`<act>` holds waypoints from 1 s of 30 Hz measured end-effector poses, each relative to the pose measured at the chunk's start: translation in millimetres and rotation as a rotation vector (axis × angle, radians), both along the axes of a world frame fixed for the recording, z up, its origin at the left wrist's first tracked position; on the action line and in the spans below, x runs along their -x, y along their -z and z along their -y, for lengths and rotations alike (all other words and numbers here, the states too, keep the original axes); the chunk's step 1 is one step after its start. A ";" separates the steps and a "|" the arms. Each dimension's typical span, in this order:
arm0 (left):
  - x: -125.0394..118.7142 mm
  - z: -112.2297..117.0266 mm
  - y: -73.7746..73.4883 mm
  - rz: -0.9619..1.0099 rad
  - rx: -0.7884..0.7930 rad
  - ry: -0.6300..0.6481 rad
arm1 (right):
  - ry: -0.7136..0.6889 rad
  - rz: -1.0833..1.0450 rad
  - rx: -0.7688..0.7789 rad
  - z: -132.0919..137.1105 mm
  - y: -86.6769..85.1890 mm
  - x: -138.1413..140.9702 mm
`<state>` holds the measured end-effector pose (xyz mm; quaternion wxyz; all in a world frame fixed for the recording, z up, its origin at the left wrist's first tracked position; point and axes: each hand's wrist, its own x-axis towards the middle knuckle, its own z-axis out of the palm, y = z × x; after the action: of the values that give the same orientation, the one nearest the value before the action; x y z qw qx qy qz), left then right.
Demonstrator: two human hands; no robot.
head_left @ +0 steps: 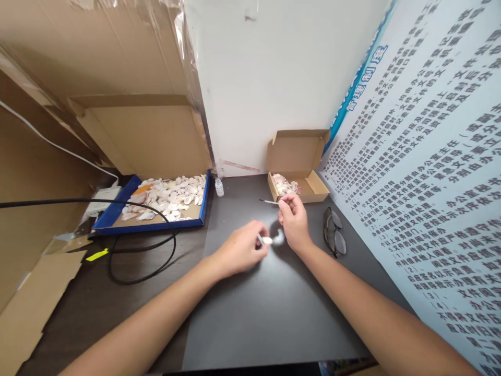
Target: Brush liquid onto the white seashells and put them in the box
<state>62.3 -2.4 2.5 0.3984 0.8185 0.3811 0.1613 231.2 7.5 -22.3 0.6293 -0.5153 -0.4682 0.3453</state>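
Observation:
My left hand [243, 249] is closed in a pinch on a small white shell [266, 240] just above the dark table [270, 308]. My right hand [293, 222] is closed on a thin brush [268, 201] whose tip points left, and it hovers close to the right of the shell. A small open cardboard box [299, 175] with several shells in it stands just behind my right hand. A blue tray [117, 222] holding many pale shells lies to the far left.
A small clear bottle [219, 187] stands beside the tray. Folded glasses [334, 232] lie at the right near a printed poster [426, 172]. A black cable [133, 261] loops over the left of the table. Cardboard sheets [129, 78] lean against the wall.

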 end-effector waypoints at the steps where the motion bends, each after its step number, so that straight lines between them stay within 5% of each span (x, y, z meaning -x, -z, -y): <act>1: 10.6 -5.7 1.8 0.082 0.120 -0.079 | -0.013 -0.005 0.005 1.8 -1.2 2.1; 4: 40.0 -22.3 8.0 0.307 0.294 -0.238 | -0.095 0.008 0.025 9.1 -4.0 9.6; 8: 59.1 -32.0 14.7 0.410 0.313 -0.290 | -0.221 0.076 0.064 16.9 -4.0 16.2; 19: 62.1 -25.4 13.6 0.478 0.518 -0.322 | -0.370 0.313 0.207 20.8 -1.4 17.4; 25: 61.5 -24.8 10.4 0.420 0.512 -0.321 | -0.255 0.352 0.187 21.8 -3.8 18.1; 30: 61.9 -24.3 11.1 0.399 0.498 -0.297 | -0.361 0.322 0.172 23.9 -3.7 19.2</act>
<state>0.4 22.0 -8.6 0.6249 0.5841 0.4382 0.2764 211.9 -16.4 -18.6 0.4286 -0.5233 -0.6157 0.4042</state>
